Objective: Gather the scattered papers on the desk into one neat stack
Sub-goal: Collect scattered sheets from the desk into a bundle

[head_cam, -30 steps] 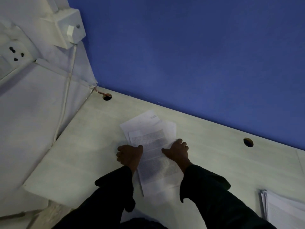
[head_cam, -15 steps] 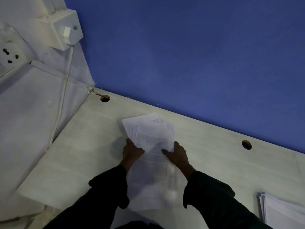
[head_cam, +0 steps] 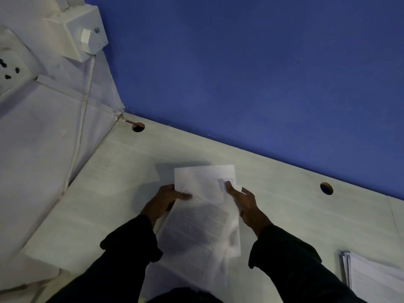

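The left hand (head_cam: 167,199) grips the left edge of the papers (head_cam: 203,215), thumb laid across the printed top sheet and fingers tucked behind; the right hand (head_cam: 244,202) pinches the right edge, thumb on the face near the upper corner, the other fingers partly hidden behind the sheets. The bundle appears lifted off the bench (head_cam: 113,193) between the two hands, tilted toward the person — its shadow falls on the surface behind — though the dim light makes it hard to say whether the near end is clear of the bench. The sheets are not square: the back pages stand higher and skew to the right of the front one, and a corner pokes out by the right thumb. To do this step well, I would loosen both grips just enough that the pages can slide, stand the bundle on one long edge and tap it on the bench, then turn it and tap a short edge, keeping the palms flat as guides. Squeezing hard would lock the skew in or crease the thin paper. A second pile (head_cam: 376,278) lies at the bench's near right, well apart — likely where the squared bundle belongs, edges matched before release.
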The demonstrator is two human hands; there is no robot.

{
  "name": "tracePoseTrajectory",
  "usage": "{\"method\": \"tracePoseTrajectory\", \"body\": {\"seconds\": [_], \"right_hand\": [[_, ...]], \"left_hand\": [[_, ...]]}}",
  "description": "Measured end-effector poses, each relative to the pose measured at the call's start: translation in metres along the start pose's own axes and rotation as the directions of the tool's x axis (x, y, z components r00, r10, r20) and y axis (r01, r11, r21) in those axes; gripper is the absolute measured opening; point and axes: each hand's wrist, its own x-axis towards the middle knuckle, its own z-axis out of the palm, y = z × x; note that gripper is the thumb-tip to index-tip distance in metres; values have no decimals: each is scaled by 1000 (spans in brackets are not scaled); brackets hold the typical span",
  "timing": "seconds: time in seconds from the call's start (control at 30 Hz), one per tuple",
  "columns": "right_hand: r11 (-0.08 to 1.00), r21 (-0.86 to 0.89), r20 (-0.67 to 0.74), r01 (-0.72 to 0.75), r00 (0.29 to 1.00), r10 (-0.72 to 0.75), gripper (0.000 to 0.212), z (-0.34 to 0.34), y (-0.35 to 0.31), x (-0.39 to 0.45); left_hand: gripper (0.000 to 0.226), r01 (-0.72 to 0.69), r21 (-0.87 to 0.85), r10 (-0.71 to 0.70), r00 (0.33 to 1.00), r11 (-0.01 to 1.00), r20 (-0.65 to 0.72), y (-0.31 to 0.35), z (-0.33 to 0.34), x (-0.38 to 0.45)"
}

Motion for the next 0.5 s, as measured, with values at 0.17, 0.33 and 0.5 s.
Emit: {"method": "tracePoseTrajectory", "body": {"seconds": [0.17, 0.33, 0.5], "right_hand": [[995, -81, 196, -64, 977, 79, 59, -14, 28, -20], [988, -51, 209, -148, 966, 155, 77, -14, 51, -28], [981, 31, 307, -192, 936, 174, 62, -24, 70, -44]], "left_hand": [[66, 69, 114, -79, 993, 991, 90, -27, 6, -9], [72, 91, 130, -96, 995, 987, 38, -28, 13, -11], [73, 102, 162, -119, 988, 981, 99, -47, 13, -13]]}}
